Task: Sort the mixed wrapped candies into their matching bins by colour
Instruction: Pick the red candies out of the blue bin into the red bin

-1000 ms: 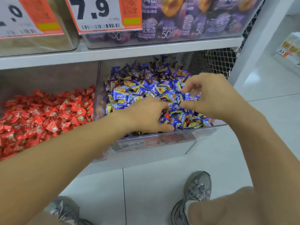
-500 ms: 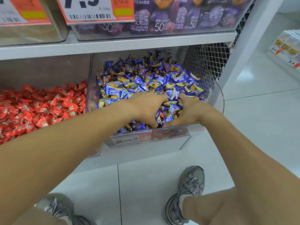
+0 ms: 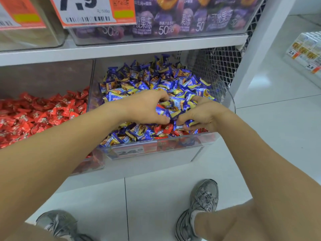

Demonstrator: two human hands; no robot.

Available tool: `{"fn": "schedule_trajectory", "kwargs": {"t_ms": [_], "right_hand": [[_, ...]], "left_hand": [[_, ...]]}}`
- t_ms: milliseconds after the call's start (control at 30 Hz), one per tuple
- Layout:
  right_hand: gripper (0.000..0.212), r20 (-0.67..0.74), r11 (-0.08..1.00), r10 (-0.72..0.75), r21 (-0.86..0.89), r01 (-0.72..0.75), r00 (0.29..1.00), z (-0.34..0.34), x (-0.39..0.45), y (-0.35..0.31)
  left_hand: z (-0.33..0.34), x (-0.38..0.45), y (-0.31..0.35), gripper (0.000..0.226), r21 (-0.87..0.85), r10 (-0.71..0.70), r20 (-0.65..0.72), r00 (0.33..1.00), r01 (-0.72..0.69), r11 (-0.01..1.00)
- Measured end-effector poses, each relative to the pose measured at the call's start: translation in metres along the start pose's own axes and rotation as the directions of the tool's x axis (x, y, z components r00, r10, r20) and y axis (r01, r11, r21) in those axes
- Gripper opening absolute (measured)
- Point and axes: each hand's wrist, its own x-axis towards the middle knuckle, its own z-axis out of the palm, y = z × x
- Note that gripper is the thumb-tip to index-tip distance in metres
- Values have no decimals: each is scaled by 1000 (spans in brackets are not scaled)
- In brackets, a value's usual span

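A clear bin (image 3: 173,145) holds a heap of blue-and-yellow wrapped candies (image 3: 156,80). Several red candies (image 3: 165,127) lie mixed in along its front. My left hand (image 3: 144,106) is dug into the heap with fingers curled round blue candies. My right hand (image 3: 205,113) sits just right of it, fingers also curled round blue candies, the two hands nearly touching. To the left, another bin holds red wrapped candies (image 3: 43,112).
A white shelf (image 3: 121,49) runs above the bins, with price tags (image 3: 90,11) and purple jelly packs (image 3: 182,18) on it. A wire mesh panel (image 3: 224,63) closes the right side. My grey shoes (image 3: 203,204) stand on white floor tiles below.
My right hand dropped from above the heap down into the candies. Both hands scooped together toward the bin's front, uncovering red candies there.
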Motion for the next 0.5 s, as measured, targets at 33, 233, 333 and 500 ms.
{"fn": "schedule_trajectory", "kwargs": {"t_ms": [33,233,333,500], "right_hand": [[109,-3,1000,-17,17,17,1000,0,-1,-3],[113,-7,992,-124,28,124,992,13,-4,-28],[109,-62,978,-210,-31,208,976,22,-1,-39],[85,-148,923,-318,-275,270,936,26,4,-51]], "left_hand": [[-3,-2,0,57,6,4,-35,999,-4,1000],[-17,-20,-9,51,43,-7,-230,973,17,999],[-25,-33,-18,54,26,-51,-306,951,61,998],[-33,-48,-40,61,-149,-165,-257,952,130,980]]}}
